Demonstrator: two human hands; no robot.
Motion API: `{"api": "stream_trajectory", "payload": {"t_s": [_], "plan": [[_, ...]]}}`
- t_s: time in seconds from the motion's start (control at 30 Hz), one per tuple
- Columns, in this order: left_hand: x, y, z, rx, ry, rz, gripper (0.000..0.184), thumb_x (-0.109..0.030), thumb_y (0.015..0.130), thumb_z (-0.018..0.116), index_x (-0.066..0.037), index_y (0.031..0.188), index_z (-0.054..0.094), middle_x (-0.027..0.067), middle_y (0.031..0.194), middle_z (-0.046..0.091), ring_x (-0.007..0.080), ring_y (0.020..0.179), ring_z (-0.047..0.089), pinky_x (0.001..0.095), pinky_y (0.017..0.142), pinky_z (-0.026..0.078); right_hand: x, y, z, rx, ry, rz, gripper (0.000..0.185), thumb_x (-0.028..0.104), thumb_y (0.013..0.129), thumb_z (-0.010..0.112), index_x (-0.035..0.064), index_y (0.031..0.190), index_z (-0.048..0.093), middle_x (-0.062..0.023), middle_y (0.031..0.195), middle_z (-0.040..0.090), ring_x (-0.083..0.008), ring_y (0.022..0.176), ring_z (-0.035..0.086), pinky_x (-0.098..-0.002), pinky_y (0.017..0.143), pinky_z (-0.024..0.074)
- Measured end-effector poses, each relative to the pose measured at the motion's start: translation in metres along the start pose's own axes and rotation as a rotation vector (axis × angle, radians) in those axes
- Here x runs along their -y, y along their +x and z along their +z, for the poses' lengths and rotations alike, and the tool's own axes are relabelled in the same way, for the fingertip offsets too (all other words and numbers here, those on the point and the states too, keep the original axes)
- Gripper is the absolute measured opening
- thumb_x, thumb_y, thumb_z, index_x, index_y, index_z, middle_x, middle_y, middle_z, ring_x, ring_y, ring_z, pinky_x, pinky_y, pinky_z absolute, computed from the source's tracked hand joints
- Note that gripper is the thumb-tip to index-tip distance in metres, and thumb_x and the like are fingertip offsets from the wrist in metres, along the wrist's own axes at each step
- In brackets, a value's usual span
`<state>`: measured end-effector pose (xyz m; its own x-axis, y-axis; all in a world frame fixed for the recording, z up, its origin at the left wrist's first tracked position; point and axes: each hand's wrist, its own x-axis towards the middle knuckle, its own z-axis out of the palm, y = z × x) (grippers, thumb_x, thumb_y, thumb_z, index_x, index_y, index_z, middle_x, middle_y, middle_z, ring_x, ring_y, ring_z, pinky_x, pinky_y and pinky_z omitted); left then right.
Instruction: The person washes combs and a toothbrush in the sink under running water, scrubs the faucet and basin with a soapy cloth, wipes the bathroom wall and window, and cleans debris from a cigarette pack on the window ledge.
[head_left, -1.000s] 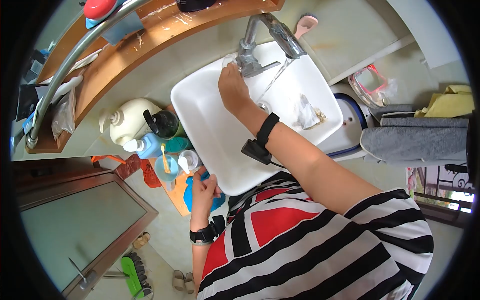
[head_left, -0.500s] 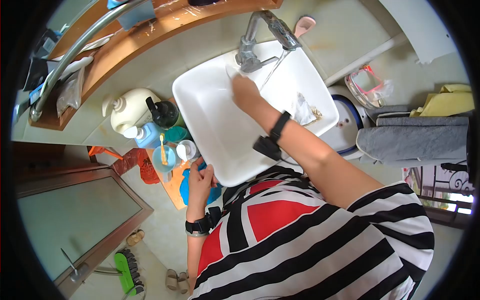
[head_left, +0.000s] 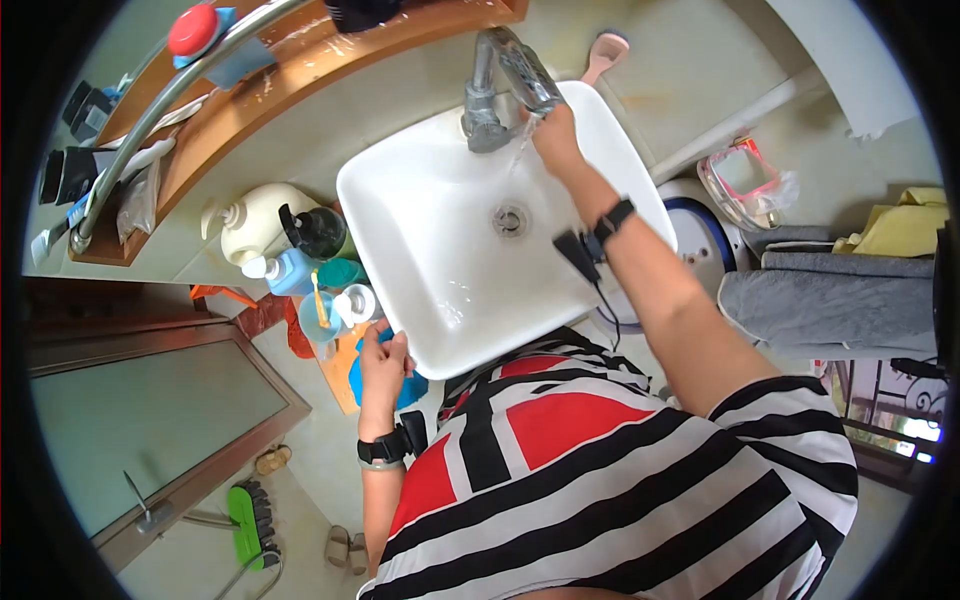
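Note:
A thin stream of water runs from the chrome faucet [head_left: 483, 118] into the white sink [head_left: 440, 250]. My right hand [head_left: 558, 143] is at the faucet's spout end, beside the stream; its fingers are mostly hidden by the spout, and what they touch is unclear. The drain [head_left: 510, 221] shows in the basin, with water drops on the basin's floor. At the sink's near left corner is my left hand [head_left: 383, 368], palm side up, with fingers loosely bent and apart, and nothing visible in it. A blue cloth-like item [head_left: 408, 392] lies just behind it.
Left of the sink stand a cream pump bottle [head_left: 262, 225], a dark pump bottle [head_left: 318, 232], a blue bottle [head_left: 290, 272] and a cup with a yellow toothbrush [head_left: 320, 317]. A wooden shelf [head_left: 300, 62] curves above. Grey towels [head_left: 820, 305] hang at the right.
My right hand has moved right from the sink's back edge to the spout end. The white item with brownish bits in the basin no longer shows. My left hand has stayed by the corner.

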<state>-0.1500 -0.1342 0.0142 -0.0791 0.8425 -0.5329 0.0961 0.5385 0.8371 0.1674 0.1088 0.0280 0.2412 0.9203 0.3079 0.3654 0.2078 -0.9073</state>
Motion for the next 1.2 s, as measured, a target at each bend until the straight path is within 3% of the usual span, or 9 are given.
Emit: {"api": "stream_trajectory", "payload": {"t_s": [0.2, 0.27, 0.3, 0.43, 0.5, 0.7, 0.87, 1.07, 1.2], "plan": [[0.000, -0.004, 0.008, -0.106, 0.027, 0.013, 0.034, -0.014, 0.092, 0.053, 0.003, 0.120, 0.044, 0.0009, 0.060, 0.051, 0.0069, 0.048, 0.045, 0.0213, 0.043, 0.035, -0.059, 0.006, 0.018, 0.260, -0.147, -0.294, 0.045, -0.012, 0.066, 0.055, 0.0015, 0.109, 0.059, -0.0152, 0.098, 0.063, -0.0270, 0.097, 0.062, -0.0315, 0.081, 0.0494], [-0.001, -0.006, 0.011, -0.129, 0.033, 0.017, 0.034, -0.015, 0.092, 0.053, 0.002, 0.120, 0.045, 0.0004, 0.060, 0.051, 0.0063, 0.049, 0.045, 0.0210, 0.044, 0.035, -0.046, -0.013, 0.014, 0.341, -0.781, -0.292, 0.034, -0.007, 0.069, 0.054, 0.0019, 0.101, 0.063, -0.0176, 0.094, 0.064, -0.0305, 0.098, 0.060, -0.0366, 0.082, 0.0502], [0.000, -0.007, 0.014, -0.130, 0.035, 0.009, 0.034, -0.015, 0.092, 0.053, 0.002, 0.120, 0.045, 0.0004, 0.060, 0.051, 0.0063, 0.049, 0.045, 0.0210, 0.044, 0.035, -0.024, -0.028, 0.009, 0.419, -0.777, -0.100, 0.025, -0.001, 0.073, 0.054, 0.0021, 0.096, 0.064, -0.0160, 0.095, 0.065, -0.0301, 0.096, 0.060, -0.0389, 0.079, 0.0501], [-0.001, -0.007, 0.013, -0.151, 0.065, 0.040, 0.034, -0.017, 0.093, 0.054, 0.002, 0.121, 0.046, -0.0002, 0.062, 0.052, 0.0057, 0.050, 0.044, 0.0209, 0.046, 0.036, -0.059, -0.094, 0.009, 0.420, -0.364, -0.153, 0.019, 0.004, 0.074, 0.055, -0.0002, 0.091, 0.063, -0.0184, 0.088, 0.062, -0.0346, 0.078, 0.061, -0.0404, 0.071, 0.0504], [0.003, -0.010, 0.014, -0.156, 0.078, 0.076, 0.033, -0.017, 0.093, 0.053, 0.002, 0.120, 0.048, -0.0006, 0.064, 0.052, 0.0054, 0.052, 0.044, 0.0210, 0.047, 0.036, -0.068, -0.104, 0.019, 0.755, -0.709, -0.083, 0.035, -0.002, 0.076, 0.051, -0.0037, 0.111, 0.054, -0.0222, 0.114, 0.057, -0.0327, 0.108, 0.054, -0.0386, 0.087, 0.0466], [0.007, -0.009, 0.016, -0.175, 0.057, 0.102, 0.035, -0.018, 0.094, 0.054, 0.003, 0.121, 0.048, -0.0008, 0.063, 0.051, 0.0052, 0.051, 0.044, 0.0207, 0.047, 0.036, -0.049, -0.187, 0.012, 0.848, -0.708, -0.608, 0.041, -0.002, 0.075, 0.050, -0.0080, 0.116, 0.050, -0.0232, 0.123, 0.049, -0.0367, 0.121, 0.042, -0.0381, 0.100, 0.0381], [0.011, -0.009, 0.012, -0.143, 0.053, 0.121, 0.035, -0.018, 0.094, 0.054, 0.003, 0.120, 0.048, -0.0004, 0.063, 0.051, 0.0055, 0.052, 0.044, 0.0210, 0.047, 0.036, -0.068, -0.122, -0.042, 1.123, -1.225, -0.272, 0.053, -0.001, 0.079, 0.046, -0.0085, 0.131, 0.037, -0.0260, 0.136, 0.037, -0.0376, 0.129, 0.036, -0.0389, 0.106, 0.0334], [0.015, -0.003, 0.011, -0.154, 0.043, 0.138, 0.033, -0.015, 0.093, 0.053, 0.004, 0.120, 0.047, 0.0001, 0.062, 0.052, 0.0057, 0.052, 0.045, 0.0215, 0.047, 0.036, -0.080, -0.145, 0.012, 0.740, -1.132, -0.597, 0.042, 0.003, 0.083, 0.047, 0.0000, 0.125, 0.047, -0.0152, 0.133, 0.046, -0.0309, 0.120, 0.047, -0.0371, 0.098, 0.0423], [0.006, -0.005, 0.007, -0.082, 0.009, 0.103, 0.032, -0.014, 0.093, 0.053, 0.003, 0.119, 0.046, 0.0002, 0.061, 0.052, 0.0066, 0.049, 0.045, 0.0217, 0.046, 0.036, -0.064, -0.128, 0.013, 0.677, -0.794, -0.454, 0.038, 0.003, 0.081, 0.052, 0.0041, 0.119, 0.054, -0.0115, 0.124, 0.054, -0.0305, 0.112, 0.054, -0.0363, 0.095, 0.0442]]}}
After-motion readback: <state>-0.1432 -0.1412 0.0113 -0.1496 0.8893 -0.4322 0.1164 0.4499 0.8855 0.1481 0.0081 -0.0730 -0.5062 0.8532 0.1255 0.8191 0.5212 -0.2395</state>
